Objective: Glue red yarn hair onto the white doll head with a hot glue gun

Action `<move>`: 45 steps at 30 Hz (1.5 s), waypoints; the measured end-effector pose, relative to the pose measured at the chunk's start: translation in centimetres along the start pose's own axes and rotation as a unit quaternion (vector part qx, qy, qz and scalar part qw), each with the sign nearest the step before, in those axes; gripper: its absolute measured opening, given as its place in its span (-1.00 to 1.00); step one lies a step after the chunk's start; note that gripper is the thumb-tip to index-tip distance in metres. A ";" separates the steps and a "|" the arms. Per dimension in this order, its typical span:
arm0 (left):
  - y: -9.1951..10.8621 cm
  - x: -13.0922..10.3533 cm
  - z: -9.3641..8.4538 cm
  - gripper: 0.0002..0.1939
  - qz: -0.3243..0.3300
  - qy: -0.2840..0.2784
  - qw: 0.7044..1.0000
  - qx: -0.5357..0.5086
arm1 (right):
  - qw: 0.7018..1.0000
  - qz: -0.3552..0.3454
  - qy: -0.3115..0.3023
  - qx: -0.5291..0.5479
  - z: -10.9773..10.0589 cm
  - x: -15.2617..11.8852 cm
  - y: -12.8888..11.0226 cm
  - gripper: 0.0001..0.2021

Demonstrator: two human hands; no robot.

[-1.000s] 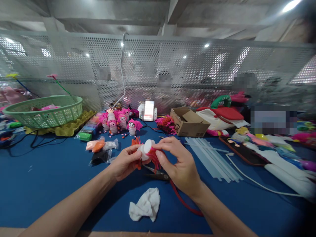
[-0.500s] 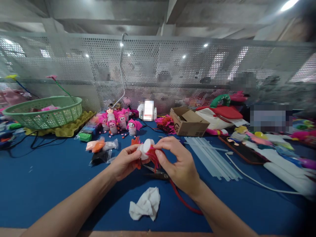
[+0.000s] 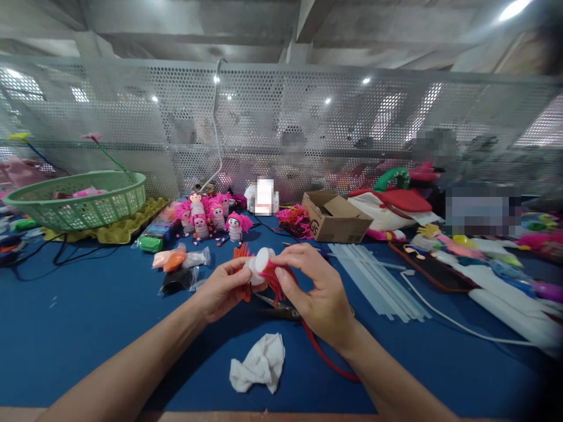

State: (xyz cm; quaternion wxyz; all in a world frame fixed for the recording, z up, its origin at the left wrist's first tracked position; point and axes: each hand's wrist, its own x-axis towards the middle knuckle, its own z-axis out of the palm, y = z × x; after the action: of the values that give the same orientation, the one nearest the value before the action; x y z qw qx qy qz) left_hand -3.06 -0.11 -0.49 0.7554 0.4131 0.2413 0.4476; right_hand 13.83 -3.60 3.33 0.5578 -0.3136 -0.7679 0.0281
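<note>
A small white doll body (image 3: pixel 255 274) with a round flat end is held over the middle of the table. My left hand (image 3: pixel 226 288) is closed round its left side, where orange yarn (image 3: pixel 241 252) sticks out. With thumb and forefinger, my right hand (image 3: pixel 314 287) pinches the red-orange yarn (image 3: pixel 275 282) at the body's right side. Dark-bladed scissors (image 3: pixel 285 313) with a red handle (image 3: pixel 328 356) lie below, partly hidden by my right hand. A crumpled white cloth (image 3: pixel 259 364) rests nearer the front edge.
Pink-haired dolls (image 3: pixel 200 220) stand behind bagged clay (image 3: pixel 176 258). A green basket (image 3: pixel 79 205) is at the left. Farther right are a yarn pile (image 3: pixel 294 221), a cardboard box (image 3: pixel 338 220), glue sticks (image 3: pixel 378 284), a dark tray (image 3: pixel 433 272) and a white cable (image 3: pixel 453 328).
The fingertips of my right hand have shifted slightly on the yarn. My left hand and the white body are almost unmoved.
</note>
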 end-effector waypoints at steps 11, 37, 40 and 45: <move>0.3 0.1 0.1 -0.57 0.020 0.016 0.999 0.020 | 0.974 0.191 -0.013 0.122 -0.2 0.0 0.1 -0.93; 0.2 0.3 -0.1 -0.57 0.020 0.011 0.999 0.022 | 0.999 0.016 0.010 0.038 0.2 0.1 0.3 -0.91; 0.2 0.3 -0.2 -0.57 0.018 0.011 1.000 0.021 | 0.999 -0.001 0.020 0.028 0.1 0.1 0.3 -0.90; 0.2 0.2 -0.1 -0.60 0.019 0.010 1.000 0.014 | 1.000 -0.010 0.010 0.027 0.2 0.1 0.1 -0.89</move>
State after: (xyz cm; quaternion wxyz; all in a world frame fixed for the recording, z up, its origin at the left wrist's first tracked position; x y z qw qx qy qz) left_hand -3.08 0.17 -0.39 0.7382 0.4242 0.2470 0.4627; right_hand 13.67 -3.43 3.29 0.5743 -0.2905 -0.7643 0.0404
